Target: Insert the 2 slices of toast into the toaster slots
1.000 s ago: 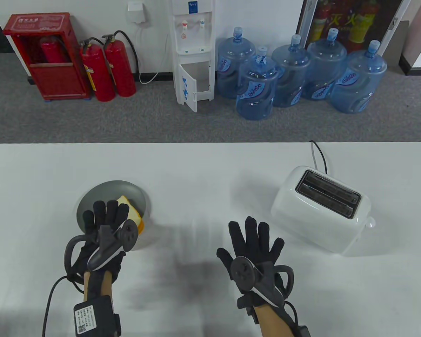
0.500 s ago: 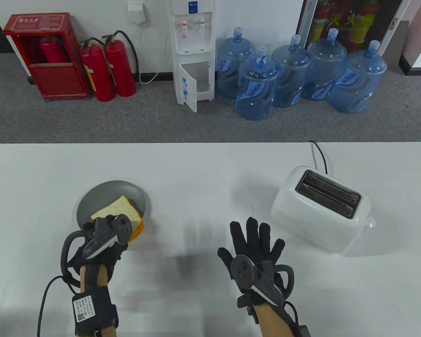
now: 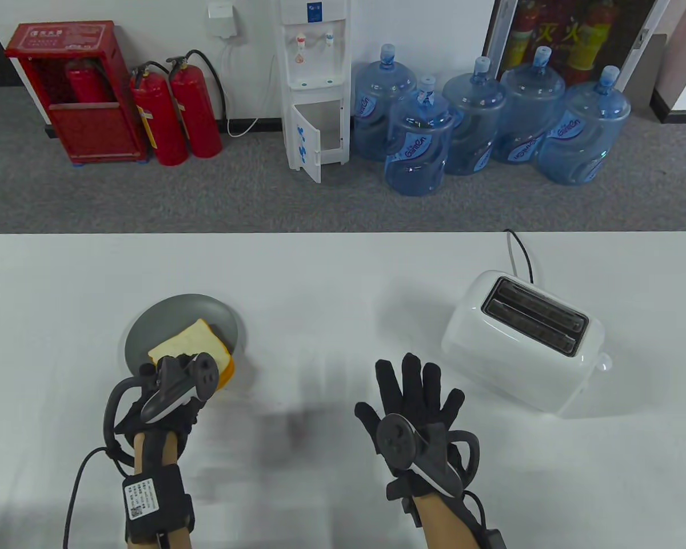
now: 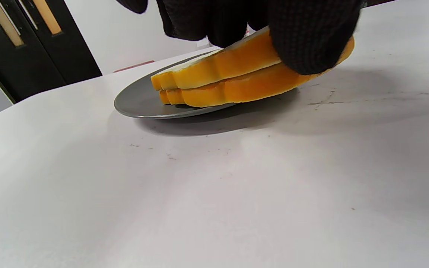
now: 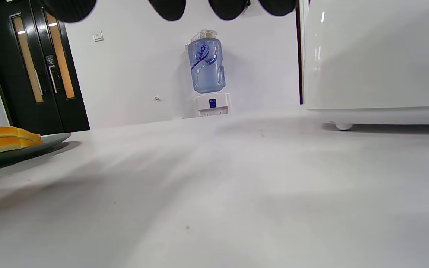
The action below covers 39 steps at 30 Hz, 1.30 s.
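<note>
Two slices of toast lie stacked on a grey plate (image 3: 160, 320) at the table's left. The top slice (image 3: 191, 342) (image 4: 218, 65) covers the lower slice (image 4: 244, 91). My left hand (image 3: 174, 374) (image 4: 259, 26) is at the stack's near edge and pinches the top slice: fingers lie on its top and the thumb (image 4: 311, 48) presses its crust. That end looks slightly raised. The white toaster (image 3: 526, 349) (image 5: 378, 56) stands at the right with both slots (image 3: 534, 317) empty. My right hand (image 3: 414, 394) lies flat and open on the table, left of the toaster.
The toaster's black cord (image 3: 520, 254) runs off the table's far edge. Bare white tabletop (image 3: 331, 320) separates the plate and the toaster. On the floor beyond stand water bottles (image 3: 417, 146), a dispenser (image 3: 314, 86) and fire extinguishers (image 3: 174, 117).
My left hand's fingers, spread flat over the toast a second ago, have curled down and pulled back to grip the top slice's near edge. The right hand has stayed still.
</note>
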Available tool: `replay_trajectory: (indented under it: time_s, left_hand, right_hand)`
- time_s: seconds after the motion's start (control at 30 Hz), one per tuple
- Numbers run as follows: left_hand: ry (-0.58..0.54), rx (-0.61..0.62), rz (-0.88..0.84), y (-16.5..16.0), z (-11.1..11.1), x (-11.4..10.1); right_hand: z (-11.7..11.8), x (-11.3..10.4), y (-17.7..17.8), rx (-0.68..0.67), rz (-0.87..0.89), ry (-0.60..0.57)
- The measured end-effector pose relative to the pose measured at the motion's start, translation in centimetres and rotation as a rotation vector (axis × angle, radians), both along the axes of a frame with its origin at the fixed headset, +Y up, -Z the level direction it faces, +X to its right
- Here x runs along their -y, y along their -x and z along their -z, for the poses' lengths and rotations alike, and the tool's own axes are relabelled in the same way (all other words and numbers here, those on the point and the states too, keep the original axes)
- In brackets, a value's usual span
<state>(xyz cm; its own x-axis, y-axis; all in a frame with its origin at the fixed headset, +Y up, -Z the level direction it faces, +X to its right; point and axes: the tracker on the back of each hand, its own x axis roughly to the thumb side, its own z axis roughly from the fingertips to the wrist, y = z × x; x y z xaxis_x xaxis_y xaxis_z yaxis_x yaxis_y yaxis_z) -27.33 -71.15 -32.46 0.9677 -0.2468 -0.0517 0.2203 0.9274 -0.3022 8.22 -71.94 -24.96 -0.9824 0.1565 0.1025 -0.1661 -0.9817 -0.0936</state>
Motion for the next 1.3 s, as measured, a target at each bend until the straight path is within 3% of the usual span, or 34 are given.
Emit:
replay_trajectory:
  time_s: [0.7, 1.3]
  left_hand:
    - [0.027, -0.070, -0.187, 1.6, 0.6, -1.0]
    - [-0.065, -0.084, -0.224, 2.4, 0.8, -1.8]
  right_hand:
    - [0.1, 0.1, -0.1, -0.012, 0.012, -0.001]
    - [0.1, 0.1, -0.1, -0.011, 0.013, 0.003]
